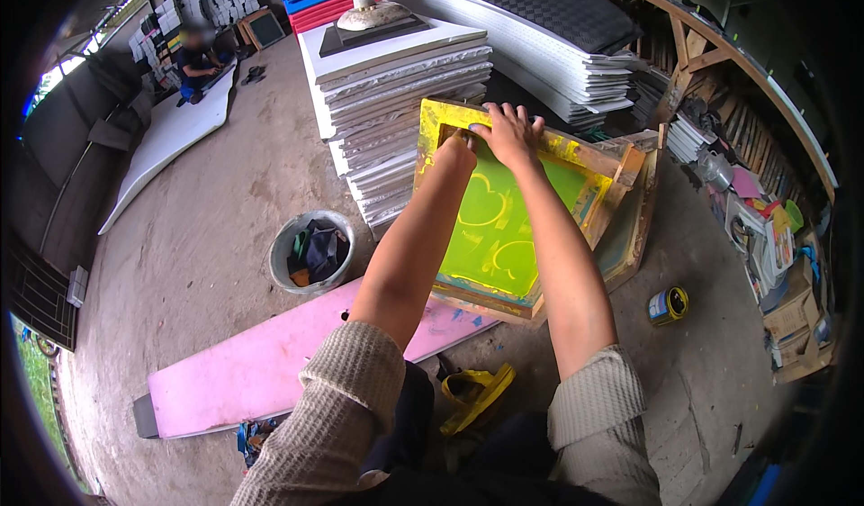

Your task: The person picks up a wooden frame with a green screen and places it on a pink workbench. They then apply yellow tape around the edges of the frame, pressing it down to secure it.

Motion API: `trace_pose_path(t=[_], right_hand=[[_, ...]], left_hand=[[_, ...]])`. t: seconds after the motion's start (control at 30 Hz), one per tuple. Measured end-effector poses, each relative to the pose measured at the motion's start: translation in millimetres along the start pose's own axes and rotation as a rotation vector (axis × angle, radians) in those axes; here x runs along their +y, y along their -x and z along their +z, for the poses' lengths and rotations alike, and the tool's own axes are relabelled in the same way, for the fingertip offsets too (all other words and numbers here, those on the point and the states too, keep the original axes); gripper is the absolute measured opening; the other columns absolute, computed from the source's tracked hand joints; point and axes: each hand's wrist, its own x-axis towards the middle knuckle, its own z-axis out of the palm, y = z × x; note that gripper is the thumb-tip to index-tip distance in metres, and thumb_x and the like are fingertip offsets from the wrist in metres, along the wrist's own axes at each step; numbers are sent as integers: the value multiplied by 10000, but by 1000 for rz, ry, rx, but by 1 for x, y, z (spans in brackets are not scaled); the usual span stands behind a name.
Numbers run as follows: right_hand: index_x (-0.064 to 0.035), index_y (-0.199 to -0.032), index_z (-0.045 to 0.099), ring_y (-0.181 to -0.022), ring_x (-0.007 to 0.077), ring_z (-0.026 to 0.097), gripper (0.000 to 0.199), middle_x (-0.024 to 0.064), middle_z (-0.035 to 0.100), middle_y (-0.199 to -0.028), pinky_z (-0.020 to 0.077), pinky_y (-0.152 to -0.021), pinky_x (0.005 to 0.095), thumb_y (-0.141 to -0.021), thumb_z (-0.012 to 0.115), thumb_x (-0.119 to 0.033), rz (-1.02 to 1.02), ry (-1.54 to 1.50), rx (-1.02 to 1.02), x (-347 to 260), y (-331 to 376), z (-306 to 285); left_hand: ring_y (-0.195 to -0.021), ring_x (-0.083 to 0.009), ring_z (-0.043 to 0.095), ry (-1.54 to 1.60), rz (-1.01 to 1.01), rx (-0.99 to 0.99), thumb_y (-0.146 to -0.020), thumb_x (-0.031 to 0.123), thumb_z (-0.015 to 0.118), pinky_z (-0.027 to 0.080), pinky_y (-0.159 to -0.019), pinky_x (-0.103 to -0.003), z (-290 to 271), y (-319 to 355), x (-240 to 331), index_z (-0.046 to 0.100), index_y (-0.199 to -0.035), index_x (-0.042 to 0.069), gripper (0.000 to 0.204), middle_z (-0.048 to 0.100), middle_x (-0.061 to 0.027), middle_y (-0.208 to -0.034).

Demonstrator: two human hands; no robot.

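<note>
A wooden screen-printing frame (504,311) with green mesh and yellow ink on it stands tilted in front of me. My right hand (513,134) is hooked over its far edge, fingers on the outside and thumb toward the mesh. Beside it, my left hand (457,149) is closed at the frame's far left corner, against the inner side. Whatever that hand holds, if anything, is hidden by its fingers. Pale yellow curved outlines mark the mesh. Behind the frame, another wooden frame (637,227) leans on the right.
A pink board (243,366) lies across the floor below a bucket of cloths (279,263). Stacked white sheets (387,101) carry a fan base (372,15). An ink can (668,306) and a yellow strap-like item (481,407) are nearby. Far left, a person (193,60) sits by a white sheet (175,141).
</note>
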Motion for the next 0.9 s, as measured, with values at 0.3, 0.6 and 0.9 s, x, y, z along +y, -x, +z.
trace_pose_path(t=[0.3, 0.6, 0.9], right_hand=[[-182, -1190, 528, -1097, 245, 446, 494, 50, 541, -1113, 248, -924, 542, -818, 523, -506, 19, 84, 4, 34, 12, 7], [-211, -1198, 522, -1098, 241, 448, 487, 42, 545, -1110, 242, -941, 565, -819, 510, -517, -24, -23, 44, -16, 1, -1], [-212, -1198, 518, -1077, 253, 456, 500, 53, 548, -1081, 261, -913, 550, -807, 519, -525, 13, 21, 0, 9, 4, 2]], left_hand=[[-1267, -253, 365, -379, 283, 19, -844, 223, 498, 249, -1068, -421, -17, 3, 31, 372, -1337, 34, 543, 414, -137, -1347], [-768, -169, 578, -2646, 1169, -661, -782, 155, 677, 470, -701, -322, -5, -15, 7, 610, -998, 2, 273, 626, -84, -958], [-809, -246, 641, -2801, 1474, -596, -779, 224, 676, 493, -707, -358, -60, 41, 36, 648, -941, -10, 286, 659, -145, -917]])
